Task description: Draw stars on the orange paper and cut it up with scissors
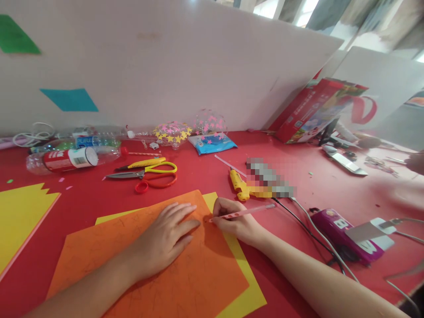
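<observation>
My left hand (172, 236) lies flat on a sheet of orange paper (205, 269), fingers spread. Faint dark pencil marks, some star-like, cover the sheet. My right hand (236, 221) is closed around a slim pink pencil (245, 213) with dark dots and a clear end. Its tip rests at the orange sheet's right side, near the top corner. Beneath the orange sheet, yellow paper (247, 298) sticks out along the right and top edges. Just beyond my right hand is a yellow glue gun (239, 185), partly covered by a blurred patch.
Scissors (142, 174), a yellow cutter (147, 163) and plastic bottles (69, 159) lie at the back left. Star-covered clear pieces (172, 132) stand near a blue wipes pack (213, 143). At right are a purple power strip (351, 238), cables and a person's blurred hand (415, 162).
</observation>
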`<action>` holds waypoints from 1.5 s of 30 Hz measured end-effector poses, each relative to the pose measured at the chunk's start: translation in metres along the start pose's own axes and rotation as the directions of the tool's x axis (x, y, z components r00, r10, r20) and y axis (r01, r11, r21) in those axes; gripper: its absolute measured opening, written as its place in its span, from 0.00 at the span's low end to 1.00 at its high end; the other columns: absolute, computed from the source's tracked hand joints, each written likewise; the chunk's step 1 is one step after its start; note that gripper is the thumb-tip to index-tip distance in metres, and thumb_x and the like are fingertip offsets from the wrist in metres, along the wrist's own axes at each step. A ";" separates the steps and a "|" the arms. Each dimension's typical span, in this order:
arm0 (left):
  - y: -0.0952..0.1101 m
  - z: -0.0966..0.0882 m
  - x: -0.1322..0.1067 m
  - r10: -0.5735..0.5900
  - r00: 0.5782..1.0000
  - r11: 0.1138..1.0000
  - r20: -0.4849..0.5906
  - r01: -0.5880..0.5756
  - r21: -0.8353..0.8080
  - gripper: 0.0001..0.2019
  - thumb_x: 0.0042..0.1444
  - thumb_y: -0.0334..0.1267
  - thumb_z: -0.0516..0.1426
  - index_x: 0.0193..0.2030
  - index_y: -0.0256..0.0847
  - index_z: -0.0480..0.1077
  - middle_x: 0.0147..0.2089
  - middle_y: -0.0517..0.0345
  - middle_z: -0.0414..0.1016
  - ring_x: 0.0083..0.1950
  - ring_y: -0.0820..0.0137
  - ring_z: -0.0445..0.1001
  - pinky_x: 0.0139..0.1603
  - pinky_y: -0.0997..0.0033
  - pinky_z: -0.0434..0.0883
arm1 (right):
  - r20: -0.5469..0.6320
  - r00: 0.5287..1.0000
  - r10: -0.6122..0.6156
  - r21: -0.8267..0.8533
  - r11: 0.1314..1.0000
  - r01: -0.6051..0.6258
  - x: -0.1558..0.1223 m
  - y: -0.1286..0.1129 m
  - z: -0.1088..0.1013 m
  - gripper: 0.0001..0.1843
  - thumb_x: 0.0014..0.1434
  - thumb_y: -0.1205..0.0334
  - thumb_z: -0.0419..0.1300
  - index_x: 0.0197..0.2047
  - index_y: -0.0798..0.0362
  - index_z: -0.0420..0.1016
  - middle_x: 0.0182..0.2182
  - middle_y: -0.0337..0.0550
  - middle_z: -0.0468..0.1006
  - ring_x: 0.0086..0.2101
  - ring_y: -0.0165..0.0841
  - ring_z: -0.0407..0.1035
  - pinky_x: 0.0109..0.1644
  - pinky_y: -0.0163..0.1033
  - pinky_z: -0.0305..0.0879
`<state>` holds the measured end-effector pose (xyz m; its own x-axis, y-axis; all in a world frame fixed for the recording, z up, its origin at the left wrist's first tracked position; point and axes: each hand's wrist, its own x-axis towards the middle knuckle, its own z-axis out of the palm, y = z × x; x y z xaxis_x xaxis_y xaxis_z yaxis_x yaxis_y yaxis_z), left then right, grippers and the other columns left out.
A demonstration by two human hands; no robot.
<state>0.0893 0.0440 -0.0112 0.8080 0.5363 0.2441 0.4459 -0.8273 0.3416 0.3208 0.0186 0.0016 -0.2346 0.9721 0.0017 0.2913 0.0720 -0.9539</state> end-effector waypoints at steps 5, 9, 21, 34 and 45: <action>0.002 -0.001 0.001 -0.007 1.000 1.000 0.010 0.007 -0.004 0.13 0.65 0.34 0.51 0.53 0.43 0.71 0.65 0.47 0.63 0.65 0.54 0.60 0.63 0.46 0.61 | 0.017 1.000 0.021 0.005 1.000 -0.021 0.001 -0.001 0.000 0.06 0.47 0.69 0.56 0.23 0.52 0.61 0.19 0.32 0.62 0.21 0.25 0.51 0.24 0.32 0.45; 0.003 -0.002 0.001 -0.014 1.000 1.000 0.017 0.014 -0.004 0.13 0.65 0.34 0.51 0.53 0.44 0.70 0.65 0.48 0.63 0.65 0.54 0.60 0.63 0.46 0.61 | 0.019 1.000 0.008 -0.002 1.000 -0.007 0.001 0.001 -0.001 0.05 0.47 0.70 0.56 0.23 0.53 0.62 0.19 0.32 0.63 0.21 0.24 0.52 0.24 0.32 0.46; 0.003 -0.001 0.000 -0.024 1.000 0.999 0.010 0.024 -0.032 0.12 0.66 0.35 0.49 0.52 0.44 0.70 0.64 0.49 0.63 0.65 0.54 0.60 0.62 0.45 0.61 | -0.087 0.996 0.004 -0.039 0.999 -0.007 0.006 0.007 0.004 0.08 0.48 0.69 0.56 0.23 0.51 0.58 0.18 0.31 0.63 0.20 0.25 0.53 0.22 0.32 0.47; 0.002 -0.001 0.000 -0.024 1.000 1.000 0.009 0.024 -0.018 0.13 0.66 0.35 0.50 0.53 0.45 0.70 0.64 0.50 0.63 0.65 0.55 0.59 0.62 0.46 0.61 | -0.138 0.990 -0.008 -0.069 0.998 -0.002 0.008 0.006 0.006 0.07 0.48 0.68 0.55 0.23 0.51 0.59 0.19 0.33 0.65 0.20 0.26 0.56 0.23 0.31 0.50; 0.000 0.002 -0.001 -0.010 1.000 1.000 -0.001 0.010 0.004 0.13 0.66 0.37 0.49 0.53 0.46 0.70 0.65 0.50 0.63 0.65 0.55 0.60 0.63 0.45 0.61 | -0.051 0.995 -0.080 -0.123 0.990 0.073 0.008 0.006 -0.001 0.09 0.43 0.70 0.53 0.21 0.51 0.54 0.18 0.31 0.57 0.21 0.25 0.48 0.23 0.33 0.43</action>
<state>0.0894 0.0429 -0.0128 0.8031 0.5447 0.2416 0.4555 -0.8226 0.3405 0.3213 0.0265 -0.0039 -0.2095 0.9734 0.0933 0.3856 0.1699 -0.9069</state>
